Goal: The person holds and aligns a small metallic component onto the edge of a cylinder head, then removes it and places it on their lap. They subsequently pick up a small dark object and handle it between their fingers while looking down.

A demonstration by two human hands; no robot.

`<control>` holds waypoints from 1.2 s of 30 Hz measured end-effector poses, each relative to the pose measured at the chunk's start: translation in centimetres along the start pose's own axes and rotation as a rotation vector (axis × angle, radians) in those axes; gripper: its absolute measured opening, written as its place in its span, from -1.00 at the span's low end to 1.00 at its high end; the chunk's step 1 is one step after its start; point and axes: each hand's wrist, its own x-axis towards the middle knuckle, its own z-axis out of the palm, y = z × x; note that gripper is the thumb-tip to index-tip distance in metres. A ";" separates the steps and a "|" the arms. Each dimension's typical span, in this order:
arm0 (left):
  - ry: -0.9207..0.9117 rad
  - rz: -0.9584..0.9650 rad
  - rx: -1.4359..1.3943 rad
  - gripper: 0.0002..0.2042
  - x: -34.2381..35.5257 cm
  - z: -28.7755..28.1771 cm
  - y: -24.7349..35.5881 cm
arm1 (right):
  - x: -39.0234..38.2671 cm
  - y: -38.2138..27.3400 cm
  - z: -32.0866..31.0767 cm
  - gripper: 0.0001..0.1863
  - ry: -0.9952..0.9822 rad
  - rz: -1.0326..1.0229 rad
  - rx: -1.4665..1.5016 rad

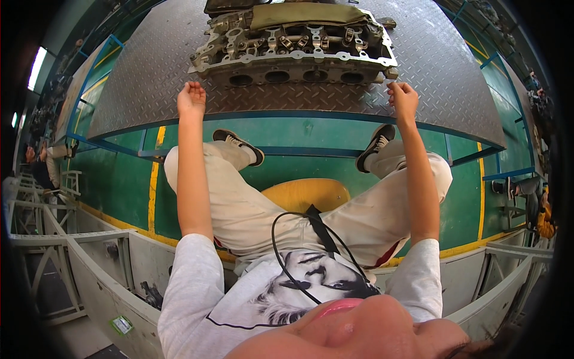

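On the diamond-plate tabletop (287,100) lies an engine cylinder head (293,58), its row of oval ports facing me and its valve gear showing on top. My left hand (192,97) hovers over the table's near edge, just below the casting's left corner. Its palm is turned up, the fingers are loosely curled, and nothing shows in it. Close to the right corner is my right hand (404,99), thumb and fingers drawn together in a pinch. Whether something small sits between those fingertips cannot be made out. Neither hand visibly grips the cylinder head.
An olive-green cloth or cover (308,15) lies along the back of the cylinder head, with a dark part (230,6) behind it. A blue frame edge (317,115) bounds the table. Beneath me is a yellow stool (311,192). A black cable (276,230) hangs over my lap.
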 end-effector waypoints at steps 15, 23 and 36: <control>-0.008 -0.076 -0.045 -0.85 0.5 0.7 -0.3 | 0.0 -0.3 -0.5 -0.82 0.038 -0.065 -0.022; 0.040 -0.086 -0.098 -0.83 2.3 0.1 -0.7 | 0.1 -0.5 0.0 -0.80 0.091 -0.177 -0.120; 0.116 -0.005 -0.036 -0.81 2.1 -0.4 -1.0 | -0.9 -0.7 0.9 -0.82 0.208 -0.345 -0.269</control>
